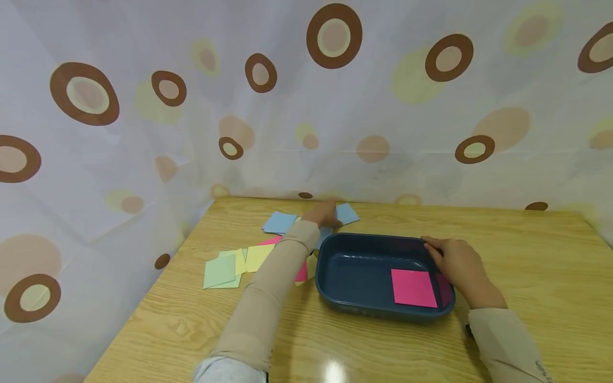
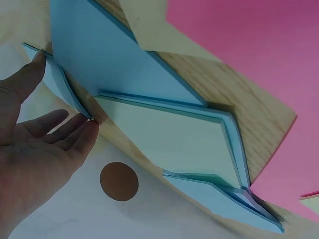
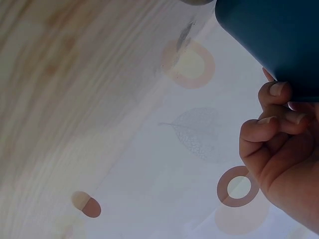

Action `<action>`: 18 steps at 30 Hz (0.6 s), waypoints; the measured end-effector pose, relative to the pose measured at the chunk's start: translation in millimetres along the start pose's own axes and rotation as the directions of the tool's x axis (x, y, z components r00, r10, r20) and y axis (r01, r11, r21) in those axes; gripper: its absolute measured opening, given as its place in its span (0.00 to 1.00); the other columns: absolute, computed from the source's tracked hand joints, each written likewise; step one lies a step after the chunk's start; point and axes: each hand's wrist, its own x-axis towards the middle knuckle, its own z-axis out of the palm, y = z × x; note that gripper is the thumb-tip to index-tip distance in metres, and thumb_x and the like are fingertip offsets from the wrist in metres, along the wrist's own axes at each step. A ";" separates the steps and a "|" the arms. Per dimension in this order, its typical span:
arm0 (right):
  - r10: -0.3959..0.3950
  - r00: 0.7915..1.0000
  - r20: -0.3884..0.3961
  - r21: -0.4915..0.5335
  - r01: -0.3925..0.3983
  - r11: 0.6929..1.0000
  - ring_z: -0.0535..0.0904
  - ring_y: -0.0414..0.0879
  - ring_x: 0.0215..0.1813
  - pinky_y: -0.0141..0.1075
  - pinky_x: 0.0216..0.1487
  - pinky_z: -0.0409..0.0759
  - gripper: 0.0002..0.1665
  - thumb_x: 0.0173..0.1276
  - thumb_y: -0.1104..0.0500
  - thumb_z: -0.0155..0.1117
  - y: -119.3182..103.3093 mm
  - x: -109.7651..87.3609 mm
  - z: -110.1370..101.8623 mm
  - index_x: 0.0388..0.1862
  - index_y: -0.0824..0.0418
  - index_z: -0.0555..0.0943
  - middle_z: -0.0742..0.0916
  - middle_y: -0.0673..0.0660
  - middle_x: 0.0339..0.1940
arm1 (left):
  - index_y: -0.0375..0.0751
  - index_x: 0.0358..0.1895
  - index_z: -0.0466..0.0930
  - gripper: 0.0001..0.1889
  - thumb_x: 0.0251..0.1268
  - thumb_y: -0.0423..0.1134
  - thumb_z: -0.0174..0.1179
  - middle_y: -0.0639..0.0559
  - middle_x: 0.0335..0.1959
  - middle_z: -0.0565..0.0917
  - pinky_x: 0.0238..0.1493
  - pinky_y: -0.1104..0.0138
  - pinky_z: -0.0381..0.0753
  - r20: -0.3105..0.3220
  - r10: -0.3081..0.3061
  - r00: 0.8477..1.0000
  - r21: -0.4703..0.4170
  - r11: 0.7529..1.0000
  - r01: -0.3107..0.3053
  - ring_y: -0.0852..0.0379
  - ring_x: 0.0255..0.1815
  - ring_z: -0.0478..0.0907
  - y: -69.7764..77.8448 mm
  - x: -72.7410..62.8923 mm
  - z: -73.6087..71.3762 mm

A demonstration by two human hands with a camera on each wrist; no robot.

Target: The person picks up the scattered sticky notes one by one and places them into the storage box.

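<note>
At the far side of the table my left hand (image 1: 323,214) reaches to a blue sticky note (image 1: 347,213). In the left wrist view, thumb and fingertips grip this note at opposite edges. More blue notes (image 1: 280,223) lie left of that hand, some with a pale green sheet (image 2: 174,134) on top. With my right hand (image 1: 461,268) I hold the far right corner of a dark blue plastic tub (image 1: 356,276), fingers curled at its rim. A pink sticky note (image 1: 414,288) lies inside the tub.
Pale green notes (image 1: 220,271) and yellow notes (image 1: 257,257) are spread left of the tub, partly behind my left sleeve. Pink notes (image 1: 301,273) show beside the sleeve. A patterned cloth (image 1: 287,106) hangs behind the wooden table (image 1: 541,266).
</note>
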 end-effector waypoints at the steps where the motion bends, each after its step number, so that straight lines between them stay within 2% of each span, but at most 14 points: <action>1: -0.001 1.000 -0.002 -0.001 0.001 1.000 0.64 0.43 0.17 0.35 0.19 0.61 0.21 0.73 0.60 0.55 0.1 0.1 0.5 0.61 0.69 0.75 0.71 0.52 0.12 | 0.41 0.34 0.69 0.14 0.65 0.46 0.63 0.53 0.26 0.67 0.32 0.67 0.66 -0.005 0.005 1.000 0.006 1.000 -0.005 0.57 0.28 0.66 -0.2 0.1 0.5; 5: -0.010 1.000 -0.011 -0.004 0.010 1.000 0.64 0.43 0.16 0.36 0.19 0.61 0.21 0.73 0.60 0.55 0.4 -0.5 1.8 0.61 0.69 0.76 0.71 0.52 0.12 | 0.40 0.30 0.75 0.14 0.63 0.46 0.65 0.53 0.24 0.69 0.31 0.67 0.66 -0.016 0.012 1.000 0.015 1.000 -0.011 0.57 0.27 0.66 -0.2 -1.0 1.3; 8: -0.011 1.000 -0.013 -0.003 0.011 1.000 0.64 0.43 0.16 0.35 0.19 0.61 0.21 0.73 0.60 0.56 0.6 -1.2 2.5 0.61 0.68 0.76 0.71 0.52 0.12 | 0.41 0.28 0.78 0.13 0.61 0.46 0.67 0.53 0.23 0.70 0.29 0.67 0.67 -0.008 -0.003 1.000 -0.018 1.000 0.003 0.58 0.26 0.67 -0.3 -3.7 0.8; 11: -0.008 1.000 -0.012 0.000 0.008 1.000 0.64 0.43 0.16 0.35 0.19 0.61 0.21 0.73 0.60 0.56 0.5 -1.8 2.9 0.61 0.69 0.76 0.71 0.52 0.12 | 0.40 0.32 0.79 0.13 0.59 0.46 0.68 0.52 0.27 0.73 0.31 0.66 0.68 0.003 -0.021 1.000 -0.067 0.998 0.021 0.57 0.29 0.68 -0.9 -7.4 -0.4; 15: -0.012 1.000 -0.020 0.002 0.012 1.000 0.64 0.43 0.16 0.36 0.19 0.62 0.21 0.73 0.61 0.56 -0.8 -2.4 1.9 0.61 0.69 0.76 0.71 0.52 0.12 | 0.38 0.46 0.78 0.20 0.57 0.47 0.70 0.48 0.40 0.78 0.38 0.64 0.72 0.007 -0.032 0.999 -0.103 0.994 0.033 0.55 0.37 0.71 -1.9 -10.6 -1.7; 17: -0.017 1.000 -0.026 0.000 0.017 1.000 0.64 0.43 0.16 0.36 0.19 0.62 0.21 0.72 0.61 0.56 -1.5 -2.3 1.1 0.60 0.70 0.76 0.71 0.52 0.12 | 0.37 0.57 0.75 0.28 0.56 0.47 0.70 0.44 0.52 0.77 0.42 0.64 0.75 -0.002 -0.033 0.999 -0.113 0.993 0.033 0.53 0.44 0.74 -2.2 -10.8 -1.4; 18: -0.019 0.999 -0.028 0.000 0.019 1.000 0.64 0.43 0.16 0.36 0.19 0.62 0.21 0.72 0.61 0.56 -1.7 -2.1 0.9 0.60 0.70 0.76 0.71 0.52 0.12 | 0.37 0.63 0.71 0.33 0.56 0.47 0.71 0.42 0.58 0.74 0.46 0.63 0.75 -0.007 -0.040 0.999 -0.116 0.993 0.039 0.52 0.50 0.74 -2.3 -11.0 -1.5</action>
